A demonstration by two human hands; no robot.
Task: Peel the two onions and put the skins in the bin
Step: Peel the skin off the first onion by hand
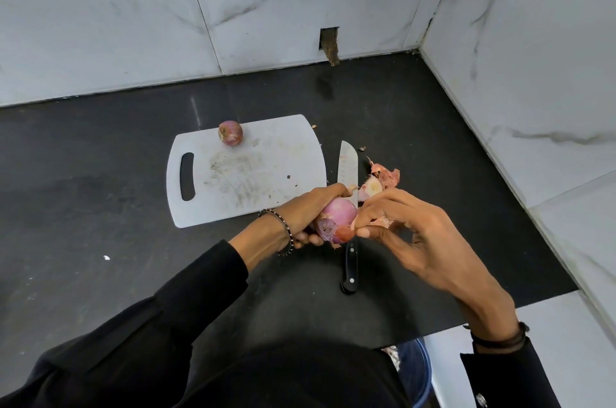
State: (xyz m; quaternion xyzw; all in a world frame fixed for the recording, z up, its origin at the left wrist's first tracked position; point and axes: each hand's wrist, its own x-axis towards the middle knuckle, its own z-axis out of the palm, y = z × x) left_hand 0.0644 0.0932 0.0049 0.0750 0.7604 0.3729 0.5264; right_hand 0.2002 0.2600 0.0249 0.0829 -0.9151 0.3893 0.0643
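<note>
My left hand grips a partly peeled purple onion above the dark counter, just off the cutting board's near right corner. My right hand pinches a piece of its papery skin at the onion's right side. A second onion, still in its skin, lies on the far edge of the white cutting board. Loose skins lie on the counter to the right of the knife.
A knife with a black handle lies on the black counter right of the board, blade pointing away, under my hands. A blue bin shows below the counter's front edge at the lower right. Marble walls close off the back and right.
</note>
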